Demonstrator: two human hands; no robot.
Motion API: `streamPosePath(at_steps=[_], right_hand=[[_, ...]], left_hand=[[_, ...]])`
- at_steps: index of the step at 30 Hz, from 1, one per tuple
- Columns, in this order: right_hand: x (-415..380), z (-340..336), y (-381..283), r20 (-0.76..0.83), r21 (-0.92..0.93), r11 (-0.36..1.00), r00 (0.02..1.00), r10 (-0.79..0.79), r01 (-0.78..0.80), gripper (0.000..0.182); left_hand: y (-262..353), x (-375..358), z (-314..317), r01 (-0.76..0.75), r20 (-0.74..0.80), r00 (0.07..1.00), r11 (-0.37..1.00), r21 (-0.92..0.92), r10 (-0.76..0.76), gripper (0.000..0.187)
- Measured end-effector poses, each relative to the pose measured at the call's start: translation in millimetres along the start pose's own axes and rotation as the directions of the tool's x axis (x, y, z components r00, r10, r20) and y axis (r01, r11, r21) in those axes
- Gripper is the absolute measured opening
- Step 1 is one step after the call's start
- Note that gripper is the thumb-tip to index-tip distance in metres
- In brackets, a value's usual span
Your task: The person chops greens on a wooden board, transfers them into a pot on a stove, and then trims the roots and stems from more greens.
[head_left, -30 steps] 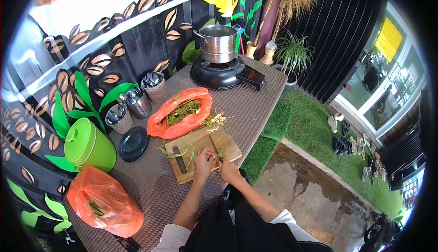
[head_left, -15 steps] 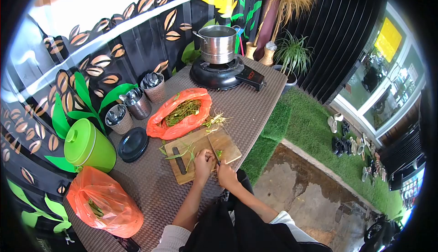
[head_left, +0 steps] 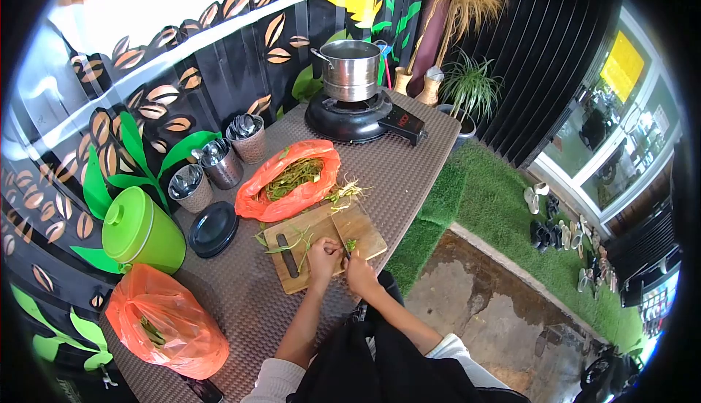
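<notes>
On the wooden cutting board (head_left: 310, 229), my left hand (head_left: 323, 255) is closed around some thin green stems (head_left: 298, 239). My right hand (head_left: 361, 271) grips the dark handle of a knife (head_left: 339, 236), whose blade points away across the board. Small cut green pieces (head_left: 351, 244) lie just right of the blade. Behind the board an open orange bag (head_left: 247, 197) holds long green vegetables (head_left: 296, 178). Pale, root-like trimmings (head_left: 348, 193) are heaped between that bag and the board's back edge.
A steel pot (head_left: 350, 74) sits on a black portable stove (head_left: 347, 122) at the back. Along the left are cutlery cups (head_left: 247, 140), a black lid (head_left: 213, 229), a green lidded container (head_left: 146, 235) and a knotted orange bag (head_left: 171, 330). The table's right edge (head_left: 418, 213) is nearby.
My left hand has shifted slightly left on the board, a little away from the knife. My right hand has moved very little, still on the knife.
</notes>
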State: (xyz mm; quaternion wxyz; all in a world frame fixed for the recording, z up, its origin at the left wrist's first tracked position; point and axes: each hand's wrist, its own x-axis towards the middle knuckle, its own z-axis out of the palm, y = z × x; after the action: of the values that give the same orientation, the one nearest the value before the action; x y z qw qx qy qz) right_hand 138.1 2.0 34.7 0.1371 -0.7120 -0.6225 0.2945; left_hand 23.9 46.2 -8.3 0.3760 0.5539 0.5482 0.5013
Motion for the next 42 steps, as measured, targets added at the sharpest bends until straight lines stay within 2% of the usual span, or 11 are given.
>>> streamPosePath(at_steps=[5,7,10,16,20,22,28,30,34,38,42], right_hand=[[6,0,20,-0.032,0.060,0.986,0.988,-0.153,0.155,0.034],[-6,-1,13,-0.055,0.054,0.983,0.983,-0.175,0.177,0.034],[-12,1,-1,-0.028,-0.010,1.000,1.000,0.002,-0.003,0.035],[12,-2,15,0.009,0.062,0.984,0.986,-0.168,0.167,0.038],[-8,6,6,0.006,-0.006,0.997,0.997,-0.073,0.074,0.037],[-1,15,8,0.001,-0.060,0.998,1.000,-0.010,0.010,0.037],[5,2,14,0.043,0.049,0.988,0.988,-0.151,0.149,0.035],[-12,7,10,0.036,-0.033,0.998,0.998,-0.045,0.046,0.035],[-4,10,4,0.029,-0.024,0.999,0.999,-0.031,0.031,0.036],[13,10,20,0.029,0.068,0.989,0.991,-0.134,0.132,0.035],[-14,9,7,0.001,0.054,0.995,0.997,-0.082,0.082,0.034]], left_hand=[[-5,-2,1,-0.001,0.000,1.000,0.998,-0.056,0.001,0.014],[3,-6,0,-0.036,-0.008,0.999,0.998,0.042,0.037,0.014],[4,-7,0,-0.144,-0.027,0.988,0.979,0.141,0.149,0.016],[6,-17,1,-0.255,-0.047,0.958,0.916,0.310,0.283,0.015],[5,-14,2,-0.181,-0.083,0.977,0.972,0.148,0.194,0.015],[-1,-7,-1,-0.031,0.022,0.999,0.998,-0.052,0.033,0.017],[-3,-7,-1,-0.022,0.012,1.000,1.000,-0.006,0.022,0.020],[-5,-6,-1,-0.070,0.003,0.998,0.998,-0.009,0.070,0.020],[2,-13,-1,-0.179,-0.039,0.983,0.982,0.055,0.181,0.018],[5,-16,-2,-0.144,-0.056,0.987,0.982,0.125,0.152,0.017],[-4,-7,-6,-0.039,-0.005,0.999,0.999,-0.003,0.039,0.018]])
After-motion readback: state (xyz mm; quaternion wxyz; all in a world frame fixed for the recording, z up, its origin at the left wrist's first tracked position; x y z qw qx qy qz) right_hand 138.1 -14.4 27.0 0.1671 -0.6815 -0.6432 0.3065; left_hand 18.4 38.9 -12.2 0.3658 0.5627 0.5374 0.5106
